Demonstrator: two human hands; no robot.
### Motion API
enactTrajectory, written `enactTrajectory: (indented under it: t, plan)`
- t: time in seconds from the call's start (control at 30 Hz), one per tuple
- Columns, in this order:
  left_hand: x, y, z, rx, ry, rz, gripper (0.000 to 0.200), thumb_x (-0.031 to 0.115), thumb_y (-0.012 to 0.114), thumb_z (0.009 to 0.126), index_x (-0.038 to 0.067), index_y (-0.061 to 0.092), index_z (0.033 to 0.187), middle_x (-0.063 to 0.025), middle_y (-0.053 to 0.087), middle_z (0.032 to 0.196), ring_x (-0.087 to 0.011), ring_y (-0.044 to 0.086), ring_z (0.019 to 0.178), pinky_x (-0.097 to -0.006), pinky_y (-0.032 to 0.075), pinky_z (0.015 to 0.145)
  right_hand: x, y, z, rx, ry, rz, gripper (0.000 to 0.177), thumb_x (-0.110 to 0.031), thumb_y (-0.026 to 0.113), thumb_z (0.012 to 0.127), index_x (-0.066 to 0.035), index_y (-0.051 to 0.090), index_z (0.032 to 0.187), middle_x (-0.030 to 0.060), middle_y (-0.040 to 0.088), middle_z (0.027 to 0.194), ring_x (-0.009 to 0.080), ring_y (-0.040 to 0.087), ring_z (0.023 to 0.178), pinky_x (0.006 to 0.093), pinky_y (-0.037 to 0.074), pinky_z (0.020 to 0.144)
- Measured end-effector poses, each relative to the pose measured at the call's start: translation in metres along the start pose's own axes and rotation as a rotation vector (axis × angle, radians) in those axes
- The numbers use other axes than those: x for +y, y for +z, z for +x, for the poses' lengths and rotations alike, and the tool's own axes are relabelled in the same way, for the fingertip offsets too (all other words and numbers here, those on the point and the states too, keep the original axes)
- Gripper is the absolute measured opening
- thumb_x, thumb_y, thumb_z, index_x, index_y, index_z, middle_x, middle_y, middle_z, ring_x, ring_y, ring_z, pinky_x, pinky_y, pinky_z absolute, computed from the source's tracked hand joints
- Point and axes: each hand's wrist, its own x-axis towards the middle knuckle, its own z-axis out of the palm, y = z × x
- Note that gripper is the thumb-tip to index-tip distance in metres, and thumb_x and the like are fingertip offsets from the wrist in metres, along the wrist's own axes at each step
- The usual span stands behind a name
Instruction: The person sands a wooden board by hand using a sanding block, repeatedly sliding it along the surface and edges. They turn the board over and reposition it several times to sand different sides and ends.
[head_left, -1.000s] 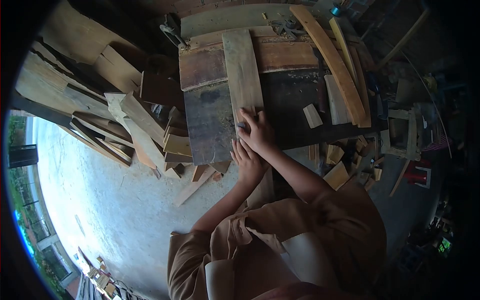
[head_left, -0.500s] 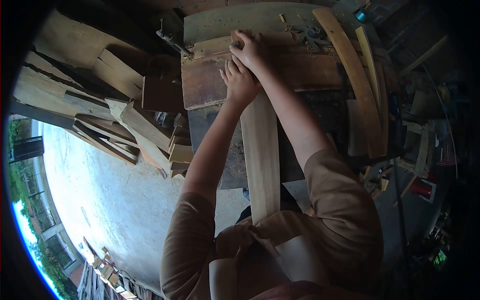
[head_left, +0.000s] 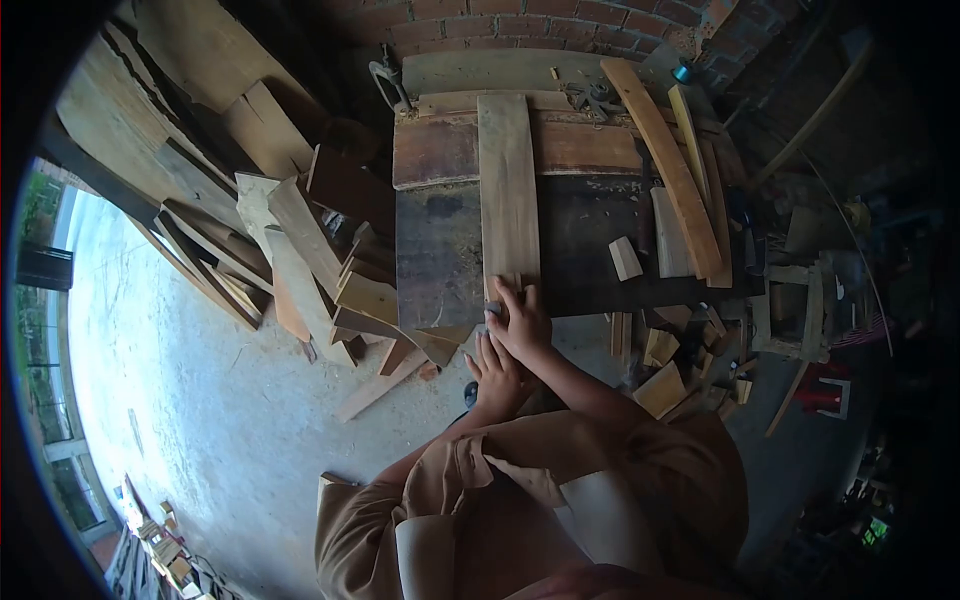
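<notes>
A long pale wooden board (head_left: 510,190) lies lengthwise over the bench, its near end toward my body. Over that near end my right hand (head_left: 522,325) is closed on what looks like a wooden hand plane (head_left: 493,309); only a dark rounded handle end and a bit of its front show. Just behind, close to my torso, my left hand (head_left: 498,380) presses against the rear of the plane, fingers bent and partly spread. Most of the plane's body is hidden under both hands.
The dark workbench (head_left: 435,250) carries a curved plank (head_left: 665,170), a small wood block (head_left: 625,258) and a clamp (head_left: 388,85) at its far left corner. Stacked boards (head_left: 290,230) lean at left. Wood offcuts (head_left: 665,385) lie on the floor at right.
Both hands have come back toward my body with the plane, from the board's far end to its near end. The camera view has tilted up, showing more brick wall.
</notes>
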Motion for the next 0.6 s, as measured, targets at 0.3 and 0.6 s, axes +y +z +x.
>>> enactTrajectory:
  t: [0.3, 0.6]
  plan:
    - [-0.044, -0.023, 0.004, 0.094, 0.263, -0.387, 0.072, 0.033, 0.060, 0.080, -0.007, 0.025, 0.129, -0.0292, 0.033, 0.125, -0.0404, 0.033, 0.119, -0.0423, 0.030, 0.098, 0.002, 0.003, 0.000, 0.055, -0.042, -0.076, 0.057, -0.034, 0.065, 0.071, -0.024, 0.045, 0.123, 0.0157, 0.048, 0.094, 0.0329, 0.056, 0.078, 0.0408, 0.050, 0.060]
    - [-0.092, 0.025, -0.010, -0.430, 0.027, -0.982, 0.058, 0.014, 0.059, 0.076, -0.004, 0.031, 0.124, -0.0195, 0.057, 0.103, -0.0267, 0.057, 0.093, -0.0343, 0.044, 0.081, -0.003, 0.004, 0.000, 0.030, 0.008, -0.106, 0.057, -0.035, 0.065, 0.071, -0.025, 0.045, 0.123, 0.0167, 0.048, 0.094, 0.0346, 0.057, 0.078, 0.0428, 0.050, 0.061]
